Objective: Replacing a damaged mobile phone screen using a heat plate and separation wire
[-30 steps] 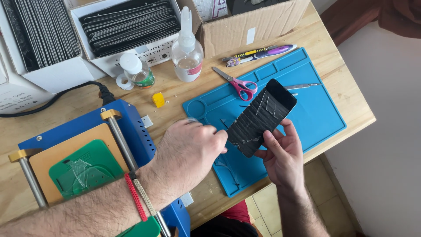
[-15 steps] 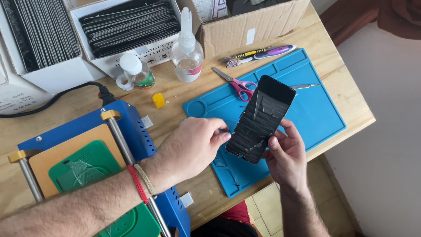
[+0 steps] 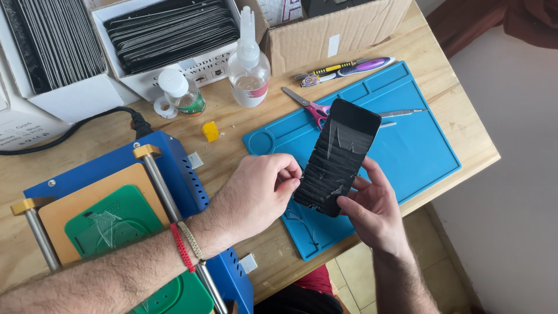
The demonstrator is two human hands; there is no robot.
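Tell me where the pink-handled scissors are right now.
In the head view, the pink-handled scissors lie on the upper left part of the blue work mat, just above the dark screen panel held in the right hand, below the clear squeeze bottle.

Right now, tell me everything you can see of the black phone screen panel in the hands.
The black screen panel is a flat, glossy rectangle with rounded corners. Its surface looks cracked, with pale splinter lines and streaks across the middle and lower part. It is held tilted above the blue work mat, top end toward the scissors. The right hand supports its lower edge from below; the left hand pinches at its left edge.
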